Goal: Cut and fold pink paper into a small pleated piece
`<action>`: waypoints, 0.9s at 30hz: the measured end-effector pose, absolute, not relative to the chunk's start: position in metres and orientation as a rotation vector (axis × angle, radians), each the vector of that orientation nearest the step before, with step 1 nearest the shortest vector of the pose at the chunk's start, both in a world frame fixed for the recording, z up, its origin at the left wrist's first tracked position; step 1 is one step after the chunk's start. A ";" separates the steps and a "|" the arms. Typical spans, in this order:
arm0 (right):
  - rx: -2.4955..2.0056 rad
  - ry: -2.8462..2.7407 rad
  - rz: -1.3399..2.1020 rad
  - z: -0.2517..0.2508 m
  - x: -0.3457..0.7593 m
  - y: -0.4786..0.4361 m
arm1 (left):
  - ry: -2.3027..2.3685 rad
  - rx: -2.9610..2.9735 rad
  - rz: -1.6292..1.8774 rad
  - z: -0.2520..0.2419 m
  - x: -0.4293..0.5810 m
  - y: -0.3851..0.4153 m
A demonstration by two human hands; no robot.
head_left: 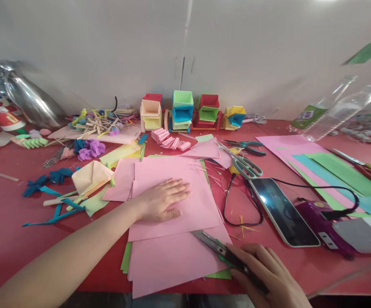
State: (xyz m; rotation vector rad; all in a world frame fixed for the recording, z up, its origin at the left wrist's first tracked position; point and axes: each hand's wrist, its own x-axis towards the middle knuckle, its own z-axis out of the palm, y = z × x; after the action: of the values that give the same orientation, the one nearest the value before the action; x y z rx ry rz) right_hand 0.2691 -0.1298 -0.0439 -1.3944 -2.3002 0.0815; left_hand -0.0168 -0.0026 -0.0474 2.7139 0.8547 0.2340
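My left hand (164, 200) lies flat on a sheet of pink paper (194, 214), fingers stretched out toward the right. More pink sheets (172, 261) lie beneath it, with green paper (126, 259) showing at the lower edges of the stack. In my right hand (262, 273) is a utility knife (227, 252), gripped by its black handle. Its blade points up and left, with the tip by the lower edge of the top sheet; whether it touches the paper I cannot tell.
Scissors (247, 167), pliers (249, 147) and a phone (284, 211) lie right of the stack, with a black cable around them. Folded paper boxes (182, 112) stand at the back. Plastic bottles (339, 113) stand back right, a metal jug (33, 96) back left.
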 end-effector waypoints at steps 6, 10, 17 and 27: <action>-1.280 -2.372 0.174 -0.042 0.245 -0.120 | 0.845 2.743 0.238 -0.050 -0.017 -0.002; -1.230 -2.413 0.193 -0.039 0.237 -0.115 | 0.874 2.733 0.221 -0.047 -0.016 -0.003; -1.254 -2.431 0.182 -0.044 0.253 -0.115 | 0.889 2.743 0.200 -0.048 -0.017 -0.001; -1.266 -2.404 0.285 -0.038 0.232 -0.126 | 0.909 2.730 0.151 -0.047 -0.016 -0.005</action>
State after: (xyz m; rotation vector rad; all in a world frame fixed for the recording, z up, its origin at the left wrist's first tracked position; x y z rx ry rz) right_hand 0.2318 -0.1256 -0.0379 -1.2657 -2.4042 0.2848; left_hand -0.0159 -0.0050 -0.0471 2.7301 0.9093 0.1509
